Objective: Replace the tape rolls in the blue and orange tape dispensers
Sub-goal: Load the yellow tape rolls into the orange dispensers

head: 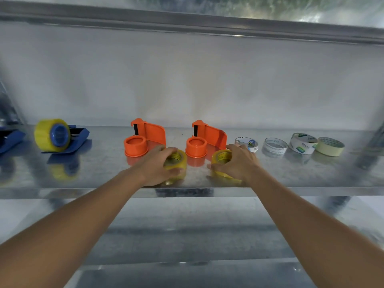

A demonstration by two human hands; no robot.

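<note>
Left hand (160, 163) gripping one yellow roll (176, 162), right hand (236, 161) gripping the other (221, 156), each flat, just before its own empty orange dispenser hub (135, 146), (196, 147).

Shiny metal shelf (291, 177) runs across the middle of the frame – reflective, mottled galvanised look. Plain metal back panel (187, 80) behind it, soft glare at centre. Upper shelf edge (187, 23) crosses the top, blurred. Lower shelf (187, 235) fills the bottom – streaky reflections. Upright post (369, 150) at right edge.
</note>
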